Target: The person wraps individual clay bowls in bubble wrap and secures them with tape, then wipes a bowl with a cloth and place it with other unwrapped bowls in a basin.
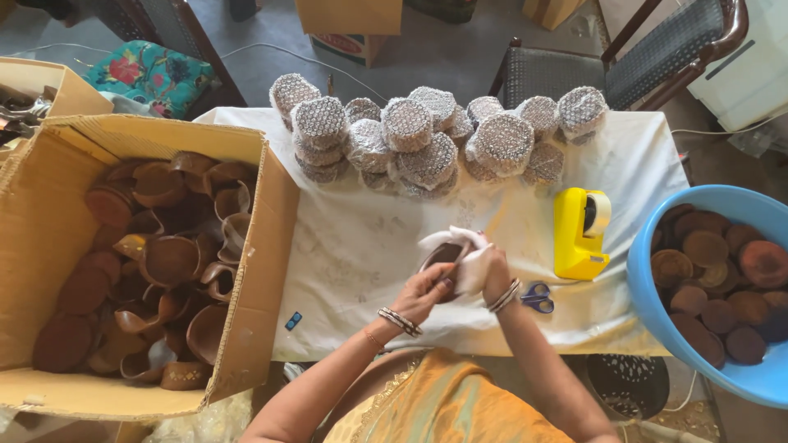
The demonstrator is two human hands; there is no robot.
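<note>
Over the desk [353, 246] middle, my left hand [428, 289] cups a brown clay lamp [443, 254] from below — steadying it — while my right hand [491, 267] pinches white wrap [455, 239] around it.

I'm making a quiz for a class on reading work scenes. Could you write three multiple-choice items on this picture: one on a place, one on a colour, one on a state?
1. Where is the cardboard box of clay lamps?
A. at the person's left
B. at the person's right
C. on the chair

2. What colour is the tape dispenser?
A. red
B. yellow
C. green

3. What are the hands doing?
A. resting flat on the table
B. holding the scissors
C. holding a clay lamp in a white sheet

Answers: 1 A, it fills the picture's left side; 2 B, its body is bright yellow; 3 C, left hand and right hand grip lamp and sheet.
</note>
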